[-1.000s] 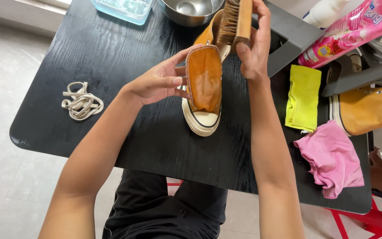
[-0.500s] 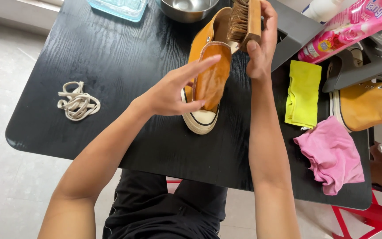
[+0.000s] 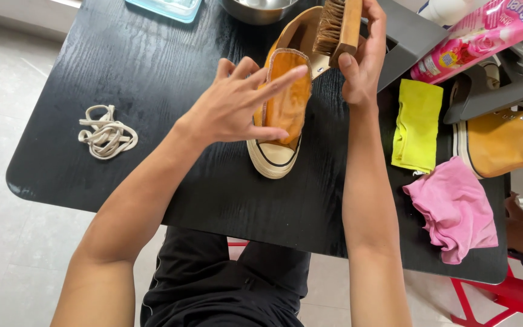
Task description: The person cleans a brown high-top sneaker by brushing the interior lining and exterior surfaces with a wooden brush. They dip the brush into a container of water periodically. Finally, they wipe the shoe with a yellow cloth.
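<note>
Head view is showing us our left hand spreading its fingers wide over the mustard sneaker lying mid-counter, while our right hand is gripping a wooden brush above its heel. Top right, a pink pouch is lying tilted beyond the yellow cloth.

Mustard shoe on a black worktop

The shoe is mustard-orange with a cream toe cap and sole; the worktop is black (wood grain showing), the laces cream, the brush tan, one cloth yellow-green, another cloth pink.
</note>
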